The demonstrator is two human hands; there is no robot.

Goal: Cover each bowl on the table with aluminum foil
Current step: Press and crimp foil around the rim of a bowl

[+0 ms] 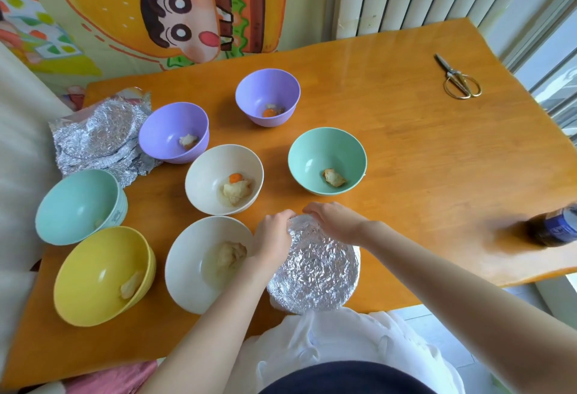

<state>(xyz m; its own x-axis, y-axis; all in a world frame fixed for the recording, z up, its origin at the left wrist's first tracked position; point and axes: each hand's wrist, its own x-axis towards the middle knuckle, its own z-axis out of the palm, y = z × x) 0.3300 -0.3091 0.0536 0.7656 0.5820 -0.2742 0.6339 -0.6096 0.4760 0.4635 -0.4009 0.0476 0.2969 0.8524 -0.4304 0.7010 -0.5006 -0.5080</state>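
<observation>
Covered bowl (315, 268): at the near edge of the table (390, 143), right of centre. Crinkled foil is drawn over its whole mouth.
Left hand (274, 234): on the far-left rim of that bowl, fingers curled down over the foil edge and pressed together.
Right hand (334, 222): on the far rim, fingers bent over the edge and close together. The tips are hidden behind the rim, so I cannot tell how tightly they pinch.
Step (judged): crimping the foil at the far side; this bowl looks almost done.
Open bowls: seven, all with food in them. The near white bowl (203, 262) lies just left of the covered one, right beside the left wrist.
Foil sheets (100, 134): a crumpled stack at the far left, beside a purple bowl (173, 133) and well apart from both hands.
Key relation: the stack lies left and away from the fingers, so the left hand is nearer. The sheets look roughly round, with no clear long axis.
Risk (judged): a reach to the stack passes over open bowls, and a sleeve or sheet could drag one.
Other: scissors (459, 81) far right, bottle (555, 228) at the right edge.
</observation>
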